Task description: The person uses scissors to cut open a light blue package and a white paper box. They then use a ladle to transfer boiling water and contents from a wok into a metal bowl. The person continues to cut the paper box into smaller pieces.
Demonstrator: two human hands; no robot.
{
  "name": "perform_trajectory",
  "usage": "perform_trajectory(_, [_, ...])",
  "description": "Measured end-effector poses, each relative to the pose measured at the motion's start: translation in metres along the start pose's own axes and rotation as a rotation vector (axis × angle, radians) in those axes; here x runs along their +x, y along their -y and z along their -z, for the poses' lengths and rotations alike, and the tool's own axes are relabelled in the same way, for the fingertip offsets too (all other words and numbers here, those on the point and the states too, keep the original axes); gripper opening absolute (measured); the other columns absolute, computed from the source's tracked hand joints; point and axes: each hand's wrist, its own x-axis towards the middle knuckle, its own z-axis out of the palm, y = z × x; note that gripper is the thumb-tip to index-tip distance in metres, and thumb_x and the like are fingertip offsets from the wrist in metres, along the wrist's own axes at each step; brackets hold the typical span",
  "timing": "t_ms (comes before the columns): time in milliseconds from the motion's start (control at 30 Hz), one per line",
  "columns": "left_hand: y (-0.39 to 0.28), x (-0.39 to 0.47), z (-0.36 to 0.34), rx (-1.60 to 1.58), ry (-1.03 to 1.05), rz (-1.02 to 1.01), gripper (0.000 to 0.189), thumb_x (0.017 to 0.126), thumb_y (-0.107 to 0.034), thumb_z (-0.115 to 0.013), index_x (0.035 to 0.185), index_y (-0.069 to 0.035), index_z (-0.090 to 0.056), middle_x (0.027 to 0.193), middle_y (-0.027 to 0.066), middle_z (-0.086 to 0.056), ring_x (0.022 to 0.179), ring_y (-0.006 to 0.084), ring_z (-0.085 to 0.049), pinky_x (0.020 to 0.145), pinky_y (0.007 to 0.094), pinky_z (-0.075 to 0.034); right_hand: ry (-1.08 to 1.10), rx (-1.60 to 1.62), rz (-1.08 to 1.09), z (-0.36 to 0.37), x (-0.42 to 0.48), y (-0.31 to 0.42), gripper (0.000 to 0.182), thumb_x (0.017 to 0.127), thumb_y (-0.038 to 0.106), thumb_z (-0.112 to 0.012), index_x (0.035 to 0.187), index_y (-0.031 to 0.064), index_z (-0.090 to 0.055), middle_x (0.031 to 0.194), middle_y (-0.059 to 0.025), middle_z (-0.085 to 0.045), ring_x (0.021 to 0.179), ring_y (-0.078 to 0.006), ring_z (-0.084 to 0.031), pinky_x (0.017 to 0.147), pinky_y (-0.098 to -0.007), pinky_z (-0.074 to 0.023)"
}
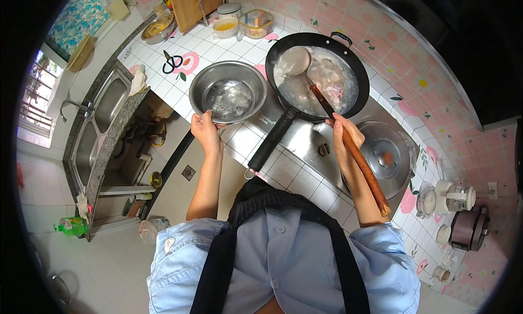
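Observation:
My left hand (207, 131) grips the near rim of a stainless steel bowl (196, 87), thumb on top; a little cloudy liquid lies in it. To its right, a black wok (361, 83) sits over the gas stove (300, 136) with its black handle (267, 144) pointing towards me. Pale, foamy liquid and pieces of what looks like meat (333, 89) fill the wok. My right hand (345, 136) holds the long wooden handle of a ladle (363, 171). The ladle's round metal head (295, 61) is over the left part of the wok, at the liquid's surface.
Scissors (171, 62) lie left of the bowl. A wooden cutting board (190, 7), a cup of yellow liquid (225, 26) and a plastic container (256, 24) stand behind. A metal lid (382, 150) rests on the stove's right. A double sink (110, 97) is at left, a rice cooker (468, 230) far right.

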Motion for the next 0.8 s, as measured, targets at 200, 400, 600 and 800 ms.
perform_trajectory(200, [0.001, -0.001, -0.002, 0.012, -0.007, 0.001, 0.018, 0.072, -0.005, -0.044, 0.060, -0.007, -0.031, 0.052, 0.0050, -0.044, 0.036, 0.0113, -0.045, 0.031, 0.0217, -0.040, -0.143, 0.261, -0.302, 0.003, -0.006, 0.000, 0.024, 0.079, 0.016, -0.041, 0.087, -0.0063, -0.047, 0.072, -0.0146, -0.054, 0.062, -0.0195, -0.055, 0.059, -0.0257, -0.0444])
perform_trajectory(400, [0.002, -0.002, -0.002, 0.008, 0.002, -0.015, 0.020, 0.072, -0.005, -0.045, 0.059, -0.008, -0.030, 0.051, 0.0046, -0.044, 0.036, 0.0113, -0.045, 0.030, 0.0217, -0.040, -0.246, 0.339, -0.409, 0.014, -0.002, 0.024, 0.026, 0.079, 0.018, -0.038, 0.086, -0.0052, -0.047, 0.070, -0.0168, -0.054, 0.059, -0.0209, -0.055, 0.055, -0.0259, -0.0441])
perform_trajectory(600, [0.002, -0.005, -0.004, -0.014, 0.001, 0.021, 0.020, 0.072, -0.004, -0.045, 0.060, -0.008, -0.030, 0.050, 0.0040, -0.043, 0.036, 0.0103, -0.045, 0.030, 0.0211, -0.040, -0.152, 0.380, -0.310, 0.023, -0.005, 0.052, 0.026, 0.079, 0.016, -0.039, 0.087, -0.0072, -0.047, 0.071, -0.0170, -0.055, 0.062, -0.0220, -0.056, 0.059, -0.0272, -0.0450])
perform_trajectory(800, [0.006, -0.009, -0.002, -0.033, 0.029, 0.021, 0.015, 0.072, -0.006, -0.045, 0.064, -0.007, -0.033, 0.052, 0.0035, -0.045, 0.036, 0.0102, -0.045, 0.032, 0.0208, -0.040, 0.258, -0.003, 0.262, 0.021, -0.015, 0.054, 0.015, 0.067, 0.006, -0.051, 0.080, -0.0022, -0.054, 0.069, -0.0140, -0.055, 0.053, -0.0184, -0.054, 0.051, -0.0237, -0.0434])
